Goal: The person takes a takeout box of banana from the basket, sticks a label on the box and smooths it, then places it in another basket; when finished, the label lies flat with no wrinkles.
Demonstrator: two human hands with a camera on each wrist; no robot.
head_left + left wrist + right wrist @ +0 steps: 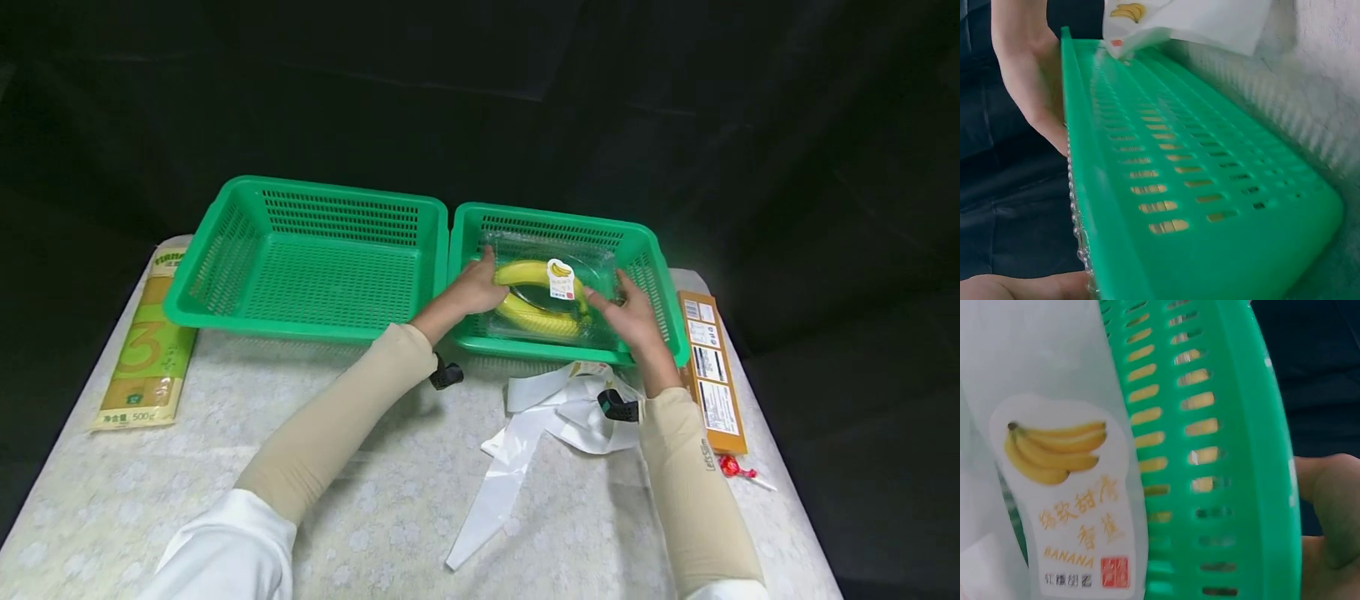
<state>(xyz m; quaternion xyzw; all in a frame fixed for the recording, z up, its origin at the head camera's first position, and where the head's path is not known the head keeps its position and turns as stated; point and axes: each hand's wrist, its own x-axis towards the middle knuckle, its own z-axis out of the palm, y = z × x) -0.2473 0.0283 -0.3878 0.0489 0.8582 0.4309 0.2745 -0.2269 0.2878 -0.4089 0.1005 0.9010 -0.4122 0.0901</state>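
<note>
A clear plastic box (517, 246) with yellow bananas (536, 317) inside lies within the right green basket (555, 215). On its lid sits a white label (560, 283) printed with a banana. My left hand (474, 287) holds the box by its left side, and my right hand (633, 317) grips the right side, thumb over the lid. Through the slots of the basket wall (1254, 487) the bananas show yellow in the right wrist view. The basket's wall hides the lower part of the box.
A second green basket (337, 283) stands to the left. Beyond it lies a noodle packet (146, 350). A curled strip of white banana labels (517, 458) lies in front of the right basket. An orange box (712, 375) and a red lollipop (729, 467) are at the right edge.
</note>
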